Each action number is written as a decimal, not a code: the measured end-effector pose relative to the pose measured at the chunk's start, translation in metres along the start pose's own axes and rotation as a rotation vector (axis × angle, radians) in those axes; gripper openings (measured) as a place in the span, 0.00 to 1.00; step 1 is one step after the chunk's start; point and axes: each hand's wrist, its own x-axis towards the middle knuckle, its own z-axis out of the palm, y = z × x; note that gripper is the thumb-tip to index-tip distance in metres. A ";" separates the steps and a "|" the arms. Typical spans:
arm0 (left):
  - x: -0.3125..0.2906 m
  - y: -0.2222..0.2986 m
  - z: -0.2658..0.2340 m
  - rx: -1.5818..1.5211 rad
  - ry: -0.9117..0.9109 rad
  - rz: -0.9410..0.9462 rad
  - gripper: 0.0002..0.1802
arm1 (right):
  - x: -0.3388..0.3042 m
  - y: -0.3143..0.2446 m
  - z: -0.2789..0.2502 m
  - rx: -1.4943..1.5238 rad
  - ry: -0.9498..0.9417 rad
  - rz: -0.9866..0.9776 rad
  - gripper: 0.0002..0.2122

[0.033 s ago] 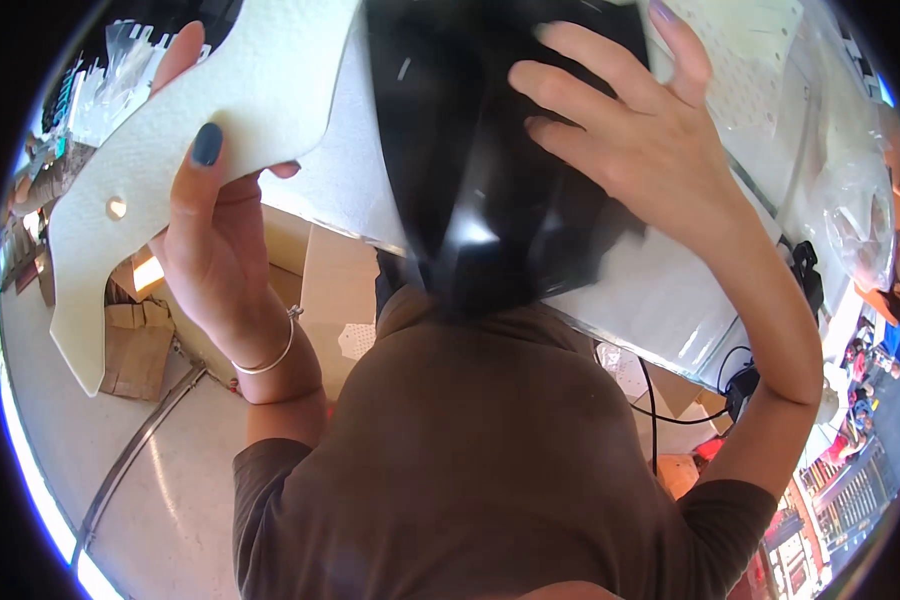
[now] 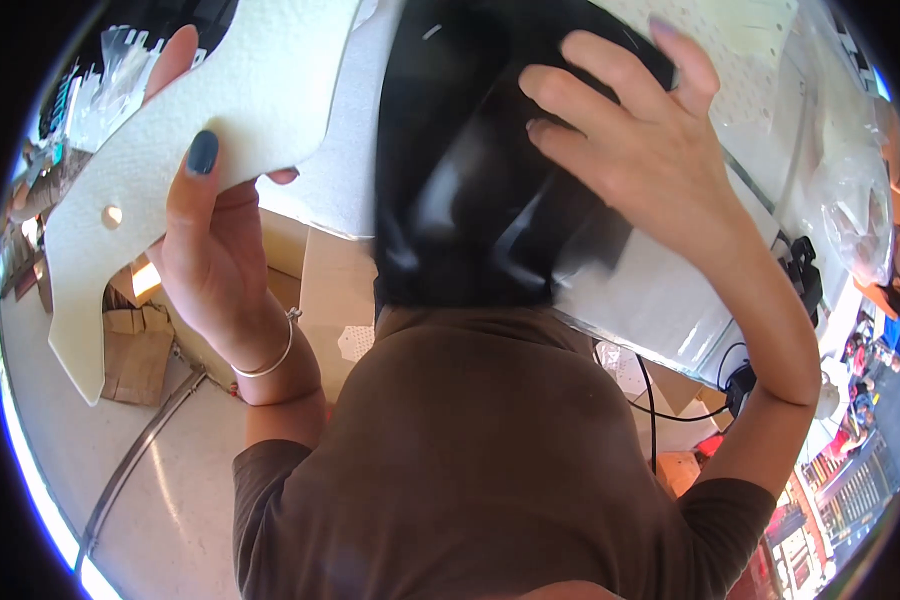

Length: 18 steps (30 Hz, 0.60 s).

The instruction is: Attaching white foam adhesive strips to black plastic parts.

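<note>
In my left hand (image 2: pixel 210 250) is a flat white cut-out sheet (image 2: pixel 160 150), angular in outline, with a small round hole near its lower part. The thumb presses on its face while the other fingers go behind it. My right hand (image 2: pixel 640 130) has its bent fingers over the right side of a large glossy black plastic piece (image 2: pixel 450 170), gripping it; the thumb is hidden. That black piece stands in front of my chest above the table edge, its lower part blurred by motion.
A white-topped table (image 2: pixel 660 310) lies beneath the black piece. Clear plastic wrap (image 2: pixel 855 215) hangs at the right, with part of another person beyond. Cardboard (image 2: pixel 135 355) lies at the lower left, and black cables (image 2: pixel 655 415) run below the table at the right.
The black piece has tilted, its lower end swinging left and its top shifting right. My right hand has moved slightly with it; the left hand and white sheet have barely shifted.
</note>
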 end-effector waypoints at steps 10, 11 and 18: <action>-0.013 -0.020 0.054 0.033 -0.329 -0.243 0.23 | -0.033 -0.064 0.038 0.274 -0.213 0.333 0.06; -0.017 -0.021 0.062 0.030 -0.337 -0.251 0.23 | -0.036 -0.064 0.040 0.369 -0.062 0.393 0.08; -0.031 -0.041 0.081 0.047 -0.482 -0.565 0.12 | -0.111 -0.012 0.007 0.949 0.323 1.173 0.04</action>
